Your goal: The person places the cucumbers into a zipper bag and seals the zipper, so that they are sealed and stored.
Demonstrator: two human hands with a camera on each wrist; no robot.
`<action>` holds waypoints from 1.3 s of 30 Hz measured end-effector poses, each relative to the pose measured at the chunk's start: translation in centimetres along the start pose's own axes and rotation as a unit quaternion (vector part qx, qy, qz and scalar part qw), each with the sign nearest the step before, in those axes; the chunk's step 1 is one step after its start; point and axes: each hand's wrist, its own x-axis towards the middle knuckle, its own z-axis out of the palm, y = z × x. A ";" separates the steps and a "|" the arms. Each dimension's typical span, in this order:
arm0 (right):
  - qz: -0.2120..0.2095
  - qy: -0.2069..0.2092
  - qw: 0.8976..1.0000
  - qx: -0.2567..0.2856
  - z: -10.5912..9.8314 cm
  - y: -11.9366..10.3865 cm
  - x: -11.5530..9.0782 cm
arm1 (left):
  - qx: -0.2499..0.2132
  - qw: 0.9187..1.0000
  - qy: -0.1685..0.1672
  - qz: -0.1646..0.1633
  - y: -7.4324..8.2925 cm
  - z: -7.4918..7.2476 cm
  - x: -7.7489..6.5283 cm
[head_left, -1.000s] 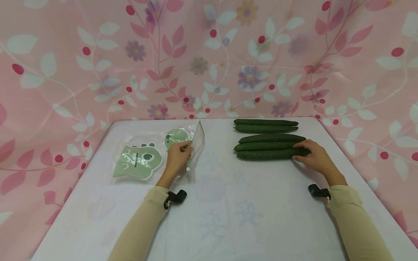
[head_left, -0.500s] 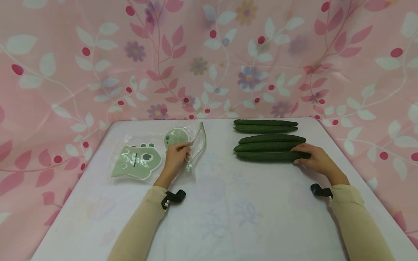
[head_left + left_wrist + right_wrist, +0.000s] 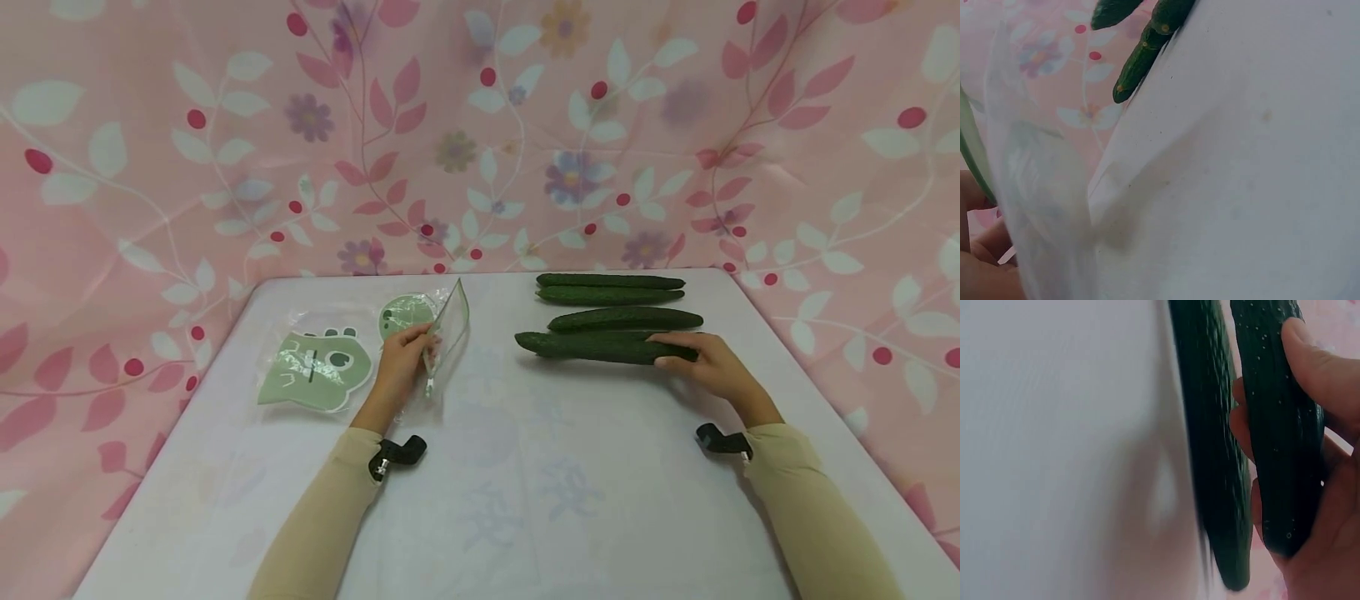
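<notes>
So, white-covered desk [image 3: 630,517] takes up the lower half of the head view, far edge running across mid-frame, rounded corners. Faint bluish marks [image 3: 570,490] on the cover, lower centre. Pink curtain [image 3: 247,158] behind it and down both sides: pale leaves, flowers, red dots, a few creases.

Right hand [image 3: 720,367], right of centre: fingers clamped round the right end of a cucumber [image 3: 585,346], which points left. Right wrist view has it raised over another cucumber [image 3: 1210,444] lying on the desk. Single cucumber [image 3: 626,318] just behind, a pair [image 3: 611,288] near the far edge.

Left hand [image 3: 401,362], left of centre: fingers pinching a clear green-edged bag [image 3: 451,321], standing partly open. Flat bag with a green cartoon face [image 3: 318,371] further left. Bag plastic blurs the left wrist view. Beige sleeves [image 3: 318,517], lower frame.
</notes>
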 end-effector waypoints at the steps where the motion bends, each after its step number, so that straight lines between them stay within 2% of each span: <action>1: -0.007 0.004 1.000 0.001 0.3 -0.4 0.5 | -0.001 1.000 -0.002 0.000 0.0 0.0 0.0; 4: -0.016 0.017 1.000 -0.001 1.2 -1.6 1.9 | 0.001 1.000 -0.010 0.000 0.0 0.1 -0.1; 8: -0.005 0.026 1.000 0.000 2.7 -3.3 3.8 | 0.005 1.000 -0.014 0.004 -0.1 0.2 -0.1; 15: 0.014 0.015 1.000 0.001 5.2 -6.3 6.2 | 0.014 1.000 -0.016 0.001 0.1 0.3 -0.5; 19: 0.023 0.013 1.000 -0.017 6.1 -6.9 6.9 | 0.015 1.000 -0.006 0.022 0.3 0.3 -0.6; 21: 0.036 0.011 0.999 -0.023 6.4 -6.8 6.9 | -0.004 0.999 0.003 0.038 0.4 0.2 -0.7; 24: 0.053 0.004 0.998 -0.030 6.6 -6.8 6.7 | -0.060 0.996 0.010 0.059 0.6 0.2 -0.6; 28: 0.051 -0.002 0.997 -0.052 6.7 -7.1 6.8 | -0.153 0.986 0.006 0.072 0.9 0.4 -0.4; 34: 0.049 -0.008 0.995 -0.082 6.6 -7.6 7.2 | -0.292 0.954 -0.007 0.066 1.3 0.3 -0.3; 36: 0.050 -0.010 0.995 -0.084 6.5 -7.6 7.2 | -0.316 0.947 -0.007 0.060 1.2 0.2 -0.3; 39: 0.054 -0.013 0.996 -0.076 6.5 -7.7 7.1 | -0.336 0.940 -0.011 0.051 1.1 0.1 -0.4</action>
